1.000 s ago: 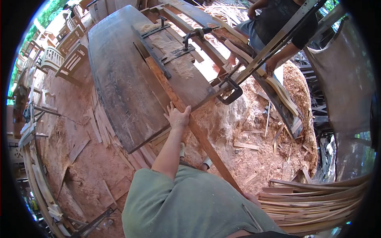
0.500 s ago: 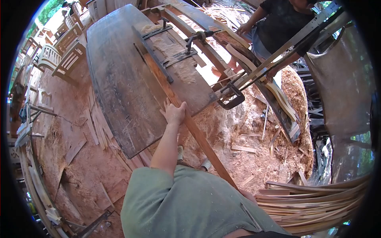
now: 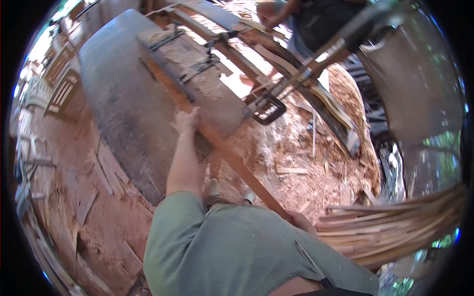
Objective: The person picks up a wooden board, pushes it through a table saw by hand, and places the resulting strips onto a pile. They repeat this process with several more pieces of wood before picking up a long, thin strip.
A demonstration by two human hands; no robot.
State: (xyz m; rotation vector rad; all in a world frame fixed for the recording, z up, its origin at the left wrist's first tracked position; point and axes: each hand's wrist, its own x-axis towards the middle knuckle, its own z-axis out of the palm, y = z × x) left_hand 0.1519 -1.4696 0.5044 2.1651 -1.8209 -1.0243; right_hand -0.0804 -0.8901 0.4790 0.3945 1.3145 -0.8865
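Observation:
A long reddish wooden board [image 3: 242, 172] runs from the worktable [image 3: 111, 98] down toward my body. My left hand [image 3: 186, 121] rests on the board near the table's front, fingers spread with the thumb across it. At the board's lower end is my right hand [image 3: 301, 222], wrapped round it and partly hidden by the green shirt. The upper part of the board lies along a dark straight fence [image 3: 165, 74] fixed on the table.
Clamps [image 3: 269, 108] and a wooden frame stand beside the table. A co-worker [image 3: 321, 24] is at the upper right, near curved wooden pieces [image 3: 335, 108]. Stacked strips [image 3: 385, 227] lie at the lower right, chairs [image 3: 61, 91] at the left, and shavings cover the ground.
The view has shifted, so the table appears further left and higher. More of my right hand shows at the board's lower end. The co-worker's hand has moved up over the curved pieces.

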